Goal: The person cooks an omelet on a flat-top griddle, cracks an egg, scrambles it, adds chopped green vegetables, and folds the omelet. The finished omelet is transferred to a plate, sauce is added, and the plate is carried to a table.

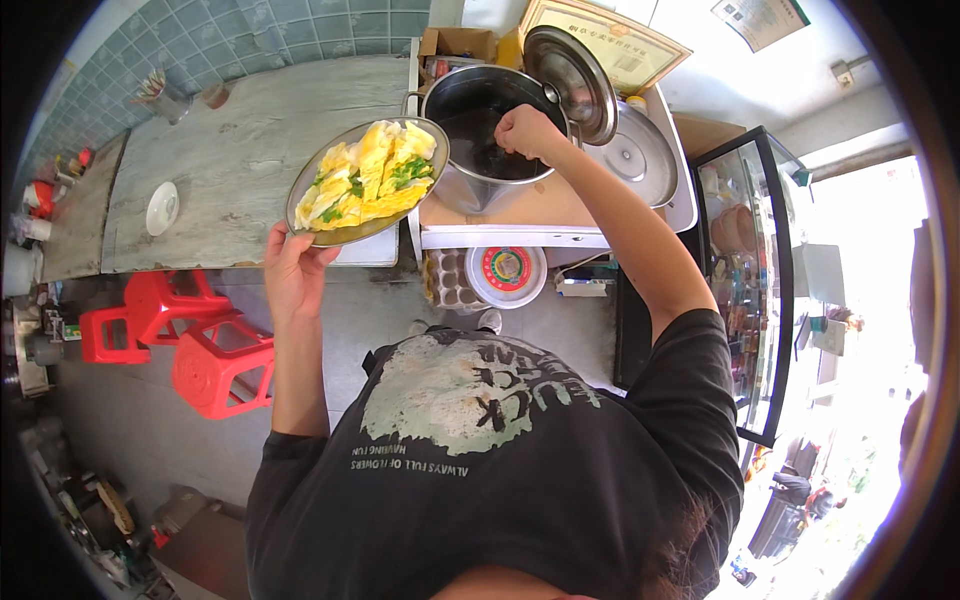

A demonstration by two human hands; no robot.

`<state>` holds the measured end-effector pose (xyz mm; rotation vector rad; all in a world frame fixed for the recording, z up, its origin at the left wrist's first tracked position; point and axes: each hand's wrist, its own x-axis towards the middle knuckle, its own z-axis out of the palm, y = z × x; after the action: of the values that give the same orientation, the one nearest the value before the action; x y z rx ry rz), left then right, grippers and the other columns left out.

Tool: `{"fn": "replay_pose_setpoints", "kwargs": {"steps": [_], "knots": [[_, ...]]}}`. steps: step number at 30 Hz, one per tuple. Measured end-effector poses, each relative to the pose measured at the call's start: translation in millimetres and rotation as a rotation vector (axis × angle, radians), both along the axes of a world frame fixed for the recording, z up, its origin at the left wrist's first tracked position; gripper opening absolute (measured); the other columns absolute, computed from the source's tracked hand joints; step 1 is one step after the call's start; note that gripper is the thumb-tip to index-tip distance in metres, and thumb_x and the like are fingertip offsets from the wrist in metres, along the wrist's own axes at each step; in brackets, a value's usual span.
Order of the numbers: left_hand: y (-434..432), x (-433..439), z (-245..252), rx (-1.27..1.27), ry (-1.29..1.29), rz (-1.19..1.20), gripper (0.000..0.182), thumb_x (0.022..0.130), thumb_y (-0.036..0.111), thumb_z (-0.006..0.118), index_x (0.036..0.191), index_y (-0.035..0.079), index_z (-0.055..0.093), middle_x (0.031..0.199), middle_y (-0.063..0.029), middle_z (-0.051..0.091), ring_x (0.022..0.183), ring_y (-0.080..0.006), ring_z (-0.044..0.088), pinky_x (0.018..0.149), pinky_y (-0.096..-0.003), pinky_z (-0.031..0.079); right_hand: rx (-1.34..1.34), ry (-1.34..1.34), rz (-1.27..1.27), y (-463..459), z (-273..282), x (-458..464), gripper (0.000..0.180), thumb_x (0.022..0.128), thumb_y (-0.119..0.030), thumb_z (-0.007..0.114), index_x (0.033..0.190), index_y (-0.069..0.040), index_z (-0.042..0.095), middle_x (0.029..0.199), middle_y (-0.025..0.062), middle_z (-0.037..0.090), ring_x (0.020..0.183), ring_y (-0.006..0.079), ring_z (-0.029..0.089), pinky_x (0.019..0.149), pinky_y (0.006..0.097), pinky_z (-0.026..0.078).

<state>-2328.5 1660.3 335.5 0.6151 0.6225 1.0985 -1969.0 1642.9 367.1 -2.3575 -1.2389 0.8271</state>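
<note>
My left hand (pixel 298 259) grips the near rim of an oval metal plate (pixel 337 238), holding it tilted beside the pot. Yellow and white leafy pieces, which look like cabbage, and some green leaves (pixel 371 176) lie on it. A tall steel pot (pixel 480 191) with dark contents stands before me on a small table. Over its opening is my right hand (pixel 529 135), fingers bent together; whether they pinch anything is hidden. Behind the pot's right rim a round metal lid (pixel 574 82) stands upright.
Right of the pot lies a flat round metal lid (pixel 637 154). At left are a wooden table (pixel 247 150) with a white dish (pixel 163 208), and red plastic stools (pixel 217 367) on the floor. Egg trays (pixel 450 277) and a round tub (pixel 506 276) sit below; a glass cabinet (pixel 742 285) stands right.
</note>
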Motion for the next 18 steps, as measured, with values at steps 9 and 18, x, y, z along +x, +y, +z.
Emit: {"fn": "replay_pose_setpoints", "kwargs": {"steps": [9, 18], "knots": [[5.1, -1.1, 2.0, 0.030, -0.005, -0.041, 0.024, 0.076, -0.004, 0.052, 0.099, 0.000, 0.046, 0.095, -0.0138, 0.059, 0.077, -0.0212, 0.064, 0.060, -0.0315, 0.059, 0.458, 0.318, -0.203, -46.3, 13.7, -9.5, 0.015, 0.075, -0.009, 0.056, 0.080, -0.002, 0.068, 0.062, 0.0064, 0.062, 0.051, 0.0092, 0.056, 0.045, 0.0223, 0.043], [8.6, -2.2, 3.2, 0.056, 0.024, -0.046, 0.028, 0.077, -0.003, 0.052, 0.104, -0.001, 0.045, 0.096, -0.0133, 0.058, 0.077, -0.0208, 0.063, 0.061, -0.0307, 0.059, 0.689, 0.493, -0.339, -120.8, 53.8, -15.3, 0.016, 0.079, -0.004, 0.051, 0.087, 0.003, 0.064, 0.066, 0.0079, 0.063, 0.054, 0.0063, 0.054, 0.044, 0.0185, 0.038]]}}
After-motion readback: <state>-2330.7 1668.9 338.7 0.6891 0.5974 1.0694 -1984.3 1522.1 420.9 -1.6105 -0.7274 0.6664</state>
